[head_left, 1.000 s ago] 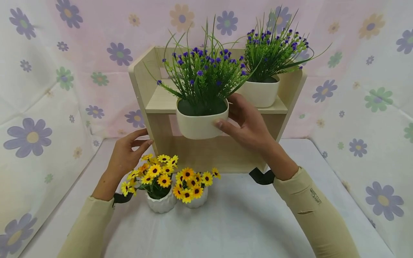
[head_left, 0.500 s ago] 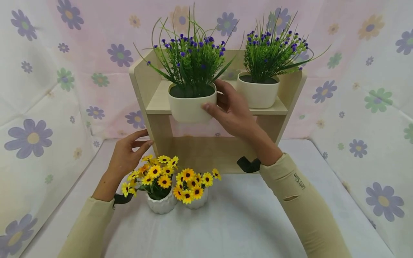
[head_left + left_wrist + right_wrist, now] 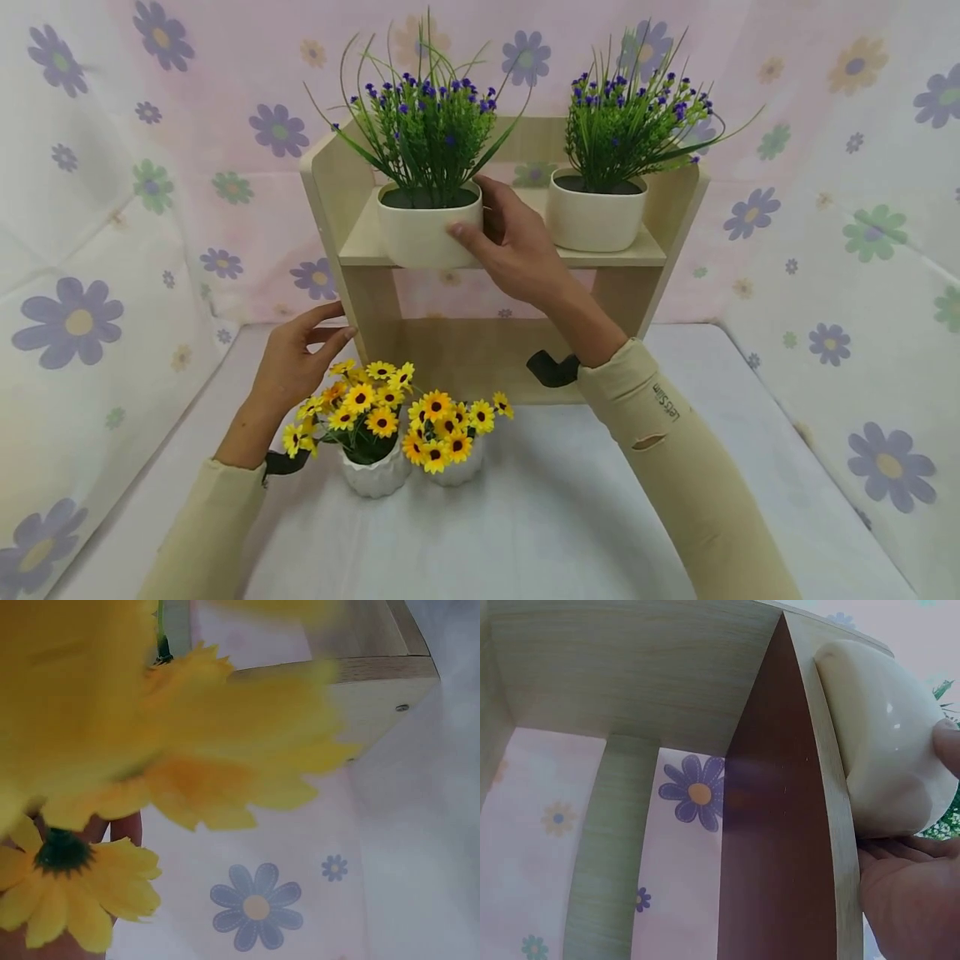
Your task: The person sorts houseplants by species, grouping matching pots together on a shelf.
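My right hand [image 3: 517,242] grips the right end of a cream oval flowerpot [image 3: 420,237], thumb in front and fingers behind. Purple flowers and long grass blades [image 3: 431,133] rise from it. In the head view the pot overlaps the front edge of the upper shelf on the left; in the right wrist view the pot [image 3: 892,742] lies right along the board's edge. My left hand [image 3: 292,350] touches the left side panel of the wooden shelf unit [image 3: 326,200] with thumb and fingertips. Yellow petals [image 3: 225,742] hide most of that hand in the left wrist view.
A matching purple-flowered pot [image 3: 597,217] stands at the right end of the upper shelf. Two white pots of yellow flowers, the left pot [image 3: 375,477] and the right pot [image 3: 459,467], stand on the white-covered table [image 3: 525,533] before the unit, close to my left forearm.
My right hand has carried the flowerpot up, leftward and back, from in front of the unit to the upper shelf's left part. My left hand stays at the side panel.
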Tool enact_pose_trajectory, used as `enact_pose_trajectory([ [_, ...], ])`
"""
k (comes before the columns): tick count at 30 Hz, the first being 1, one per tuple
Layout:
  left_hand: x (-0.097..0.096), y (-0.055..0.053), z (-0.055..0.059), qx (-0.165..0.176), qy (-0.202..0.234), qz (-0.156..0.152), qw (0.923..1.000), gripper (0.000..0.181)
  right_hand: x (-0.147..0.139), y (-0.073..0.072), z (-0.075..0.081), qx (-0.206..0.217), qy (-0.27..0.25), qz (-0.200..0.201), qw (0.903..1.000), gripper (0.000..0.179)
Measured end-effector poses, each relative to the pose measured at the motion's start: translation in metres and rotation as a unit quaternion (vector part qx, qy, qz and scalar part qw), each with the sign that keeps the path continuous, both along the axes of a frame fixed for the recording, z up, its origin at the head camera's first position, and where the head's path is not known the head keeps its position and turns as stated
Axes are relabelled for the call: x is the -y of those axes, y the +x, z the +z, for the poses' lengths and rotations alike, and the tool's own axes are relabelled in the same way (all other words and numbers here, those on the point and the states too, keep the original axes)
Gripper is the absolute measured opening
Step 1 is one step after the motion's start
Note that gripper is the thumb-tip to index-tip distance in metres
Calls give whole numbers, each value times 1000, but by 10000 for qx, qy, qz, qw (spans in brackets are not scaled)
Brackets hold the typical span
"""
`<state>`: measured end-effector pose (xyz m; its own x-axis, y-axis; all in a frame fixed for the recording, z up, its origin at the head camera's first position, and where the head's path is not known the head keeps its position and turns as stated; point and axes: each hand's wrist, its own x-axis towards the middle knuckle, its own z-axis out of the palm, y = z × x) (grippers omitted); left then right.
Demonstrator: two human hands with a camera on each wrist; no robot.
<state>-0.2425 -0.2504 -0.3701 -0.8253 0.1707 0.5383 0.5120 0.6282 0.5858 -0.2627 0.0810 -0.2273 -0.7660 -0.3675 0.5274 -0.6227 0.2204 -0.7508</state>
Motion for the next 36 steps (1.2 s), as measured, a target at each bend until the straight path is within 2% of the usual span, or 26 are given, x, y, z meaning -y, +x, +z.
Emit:
enact_pose_trajectory([
  [7, 0, -1, 2, 9, 9, -53, 10000, 45, 11, -5, 5, 115, 5, -95, 9999, 72],
  [13, 0, -2, 3, 99, 52, -41, 9999, 45, 20, -7, 11, 78, 425, -504, 9978, 72],
  [20, 2, -1, 1, 136, 57, -24, 9999, 45, 30, -11, 15, 213, 794, -745, 9938, 75],
  [36, 1, 0, 1, 166, 54, -4, 9998, 46, 40, -16, 18, 214, 1044, -863, 9906, 72],
])
